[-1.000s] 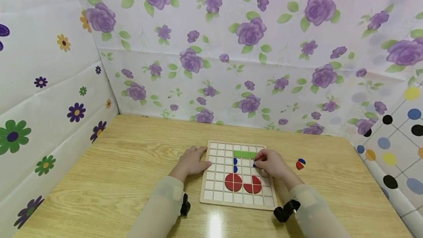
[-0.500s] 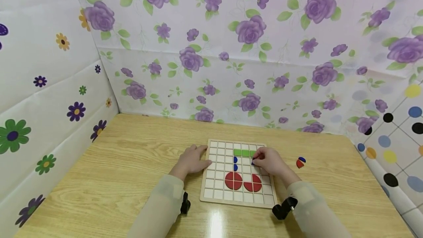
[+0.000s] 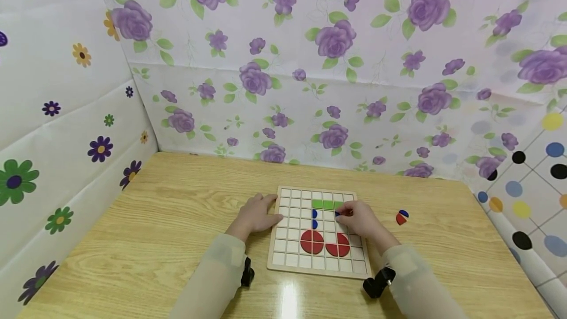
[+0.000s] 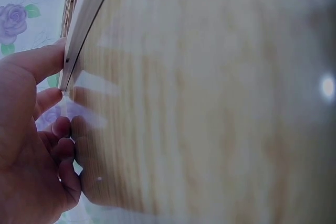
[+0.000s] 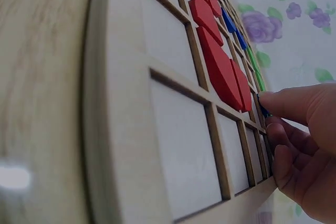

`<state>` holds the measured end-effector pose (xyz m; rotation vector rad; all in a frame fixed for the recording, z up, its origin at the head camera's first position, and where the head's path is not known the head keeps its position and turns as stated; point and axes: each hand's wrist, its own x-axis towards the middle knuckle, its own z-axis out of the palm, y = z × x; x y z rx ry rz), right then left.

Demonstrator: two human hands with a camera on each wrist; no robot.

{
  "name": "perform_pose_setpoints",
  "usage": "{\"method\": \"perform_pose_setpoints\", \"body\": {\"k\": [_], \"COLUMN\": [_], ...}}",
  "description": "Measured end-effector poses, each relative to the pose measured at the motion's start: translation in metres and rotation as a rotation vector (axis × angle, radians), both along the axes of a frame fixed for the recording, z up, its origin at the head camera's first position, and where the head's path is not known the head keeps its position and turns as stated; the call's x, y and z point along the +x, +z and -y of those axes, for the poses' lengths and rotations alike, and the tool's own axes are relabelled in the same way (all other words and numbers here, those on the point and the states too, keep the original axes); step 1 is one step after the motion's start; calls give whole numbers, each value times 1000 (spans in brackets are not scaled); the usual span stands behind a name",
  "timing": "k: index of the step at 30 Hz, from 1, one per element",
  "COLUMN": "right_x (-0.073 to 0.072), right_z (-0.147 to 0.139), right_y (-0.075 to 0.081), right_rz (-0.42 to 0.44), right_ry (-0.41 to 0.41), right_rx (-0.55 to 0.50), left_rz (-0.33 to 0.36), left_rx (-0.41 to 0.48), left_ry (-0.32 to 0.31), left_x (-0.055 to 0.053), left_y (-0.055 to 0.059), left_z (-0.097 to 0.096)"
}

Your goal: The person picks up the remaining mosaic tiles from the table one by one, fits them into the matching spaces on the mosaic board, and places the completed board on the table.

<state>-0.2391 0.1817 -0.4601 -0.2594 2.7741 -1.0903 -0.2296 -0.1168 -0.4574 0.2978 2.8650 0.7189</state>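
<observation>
A wooden grid board with white cells lies on the table. My right hand pinches a small blue piece between thumb and finger, over a cell just below the green squares; its outline is mostly hidden. My left hand rests at the board's left edge, thumb and index finger spread and touching the frame; its other fingers curl against the table in the left wrist view. Two blue half-circles, a full red circle and a red three-quarter circle sit in the grid.
To the right of the board, a loose blue piece and a red quarter piece lie on the wooden table. Flowered cloth hangs behind. A black wrist camera is worn on the right wrist, near the board's corner.
My right hand has shifted slightly left over the board with the blue piece still pinched. The left hand stays at the board's edge.
</observation>
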Motion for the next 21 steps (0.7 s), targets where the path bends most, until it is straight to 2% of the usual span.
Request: {"method": "perform_pose_setpoints", "body": {"k": [14, 21], "right_x": [7, 8], "right_z": [4, 0], "right_y": [2, 4], "right_rz": [-66, 5], "right_ry": [-37, -70], "right_rx": [70, 20], "left_rz": [2, 6], "left_rx": [11, 11], "left_ry": [5, 9], "left_x": [0, 0], "left_y": [2, 1], "left_z": [1, 0]}}
